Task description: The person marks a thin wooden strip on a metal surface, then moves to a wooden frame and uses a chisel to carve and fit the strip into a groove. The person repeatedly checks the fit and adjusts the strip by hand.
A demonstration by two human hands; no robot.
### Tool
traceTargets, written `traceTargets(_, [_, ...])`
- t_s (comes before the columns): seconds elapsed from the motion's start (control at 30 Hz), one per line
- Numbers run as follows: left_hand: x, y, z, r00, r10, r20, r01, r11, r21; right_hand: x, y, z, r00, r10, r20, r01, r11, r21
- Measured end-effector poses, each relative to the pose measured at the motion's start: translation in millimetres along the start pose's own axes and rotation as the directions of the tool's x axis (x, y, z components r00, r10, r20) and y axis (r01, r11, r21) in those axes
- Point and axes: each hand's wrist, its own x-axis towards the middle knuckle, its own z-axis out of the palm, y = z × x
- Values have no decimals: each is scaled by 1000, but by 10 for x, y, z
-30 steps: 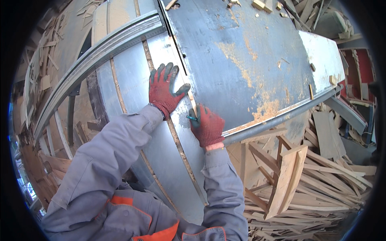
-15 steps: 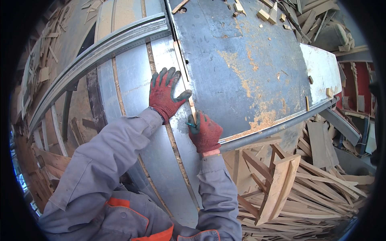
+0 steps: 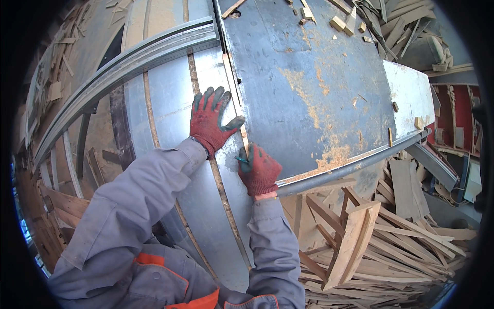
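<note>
Speckling the metal table [image 3: 267, 113], sawdust [image 3: 334, 157] lies near heaped wood [image 3: 396, 257].

Woodworking workshop: sawdust [image 3: 337, 156], heaped wooden strips [image 3: 411, 257]

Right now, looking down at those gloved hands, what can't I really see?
All in the head view:
- The near end of the thin, pale wooden strip: hidden by the right hand in its red and dark glove.
- Most of the small teal object: covered by that hand, and too small to name.
- The palm of the red-and-dark-gloved left hand: hidden by its own back.
- The blue-grey metal tabletop's far end: cut off by the top edge.
</note>
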Motion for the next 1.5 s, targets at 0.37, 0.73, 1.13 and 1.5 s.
traceTargets(0.37, [24,-19,31,998,-24,52,23,1000,22,27,-4,-28,998,-22,-60,22,1000,-2])
traceTargets(0.73, [26,-29,50,996,-9,92,1,996,86,5,42,-14,999,37,14,-37,999,-1])
traceTargets(1.13, [14,-35,68,999,11,43,-14,998,66,8,74,-1,999,31,-8,-31,1000,-5])
traceTargets(1.5, [41,2,27,996,-40,80,36,998,53,69,65,-17,1000,-16,-26,16,1000,25])
